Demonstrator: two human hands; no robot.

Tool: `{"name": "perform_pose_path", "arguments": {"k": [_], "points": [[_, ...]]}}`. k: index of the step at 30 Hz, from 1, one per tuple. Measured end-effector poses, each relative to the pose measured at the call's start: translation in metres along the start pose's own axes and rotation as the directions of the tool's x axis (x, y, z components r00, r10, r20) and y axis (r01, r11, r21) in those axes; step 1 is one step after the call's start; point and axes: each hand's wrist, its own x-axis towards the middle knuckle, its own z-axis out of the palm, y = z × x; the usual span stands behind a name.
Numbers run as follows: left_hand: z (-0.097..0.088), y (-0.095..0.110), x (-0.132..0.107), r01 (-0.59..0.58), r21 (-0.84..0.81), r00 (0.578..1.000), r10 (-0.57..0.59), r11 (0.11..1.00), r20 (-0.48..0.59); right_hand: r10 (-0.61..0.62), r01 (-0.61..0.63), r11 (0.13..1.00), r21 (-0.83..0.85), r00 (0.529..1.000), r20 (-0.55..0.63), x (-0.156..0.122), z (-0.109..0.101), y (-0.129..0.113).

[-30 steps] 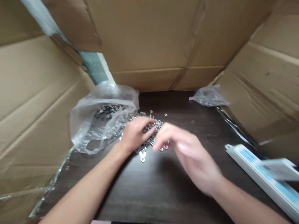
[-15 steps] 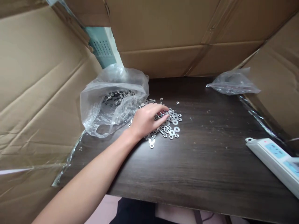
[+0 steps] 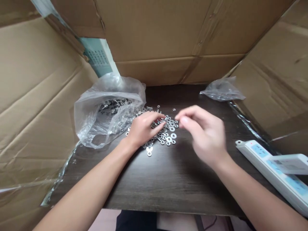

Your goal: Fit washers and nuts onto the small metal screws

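Dark wood-grain table [image 3: 154,183]: silvery metal washers [image 3: 169,139], nuts [image 3: 168,143] mid-top; clear plastic bags [image 3: 222,89], far corners; white power strip [image 3: 267,166], right edge.

Soft glare on dark tabletop [image 3: 154,186]

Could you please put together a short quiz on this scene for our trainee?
1. Multiple choice: where is the left hand?
A) Against the cardboard wall
B) At the pile of loose nuts, washers and bolts
C) Out of view

2. True or false: the large open plastic bag, with metal hardware visible inside, lies to the left of the right hand.

3. Fill in the missing words: to the right of the right hand, a long white ____ lies on the dark table.

Key: 1. B; 2. True; 3. power strip
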Motion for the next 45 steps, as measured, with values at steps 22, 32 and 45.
{"name": "perform_pose_path", "arguments": {"k": [22,32,45], "points": [[0.0,0.002,0.002,-0.003,0.012,1.0,0.003,1.0,-0.006,-0.047,0.049,0.999,-0.014,0.996,0.079,0.016,0.024,0.057],[0.001,0.001,0.002,-0.021,0.017,1.0,0.021,1.0,-0.018,-0.008,0.006,1.0,0.021,0.996,0.091,0.017,0.022,0.056],[-0.001,-0.001,0.002,0.0,-0.027,1.0,0.0,1.0,0.019,-0.058,0.065,0.996,-0.066,0.993,0.107,0.017,0.026,0.058]]}}
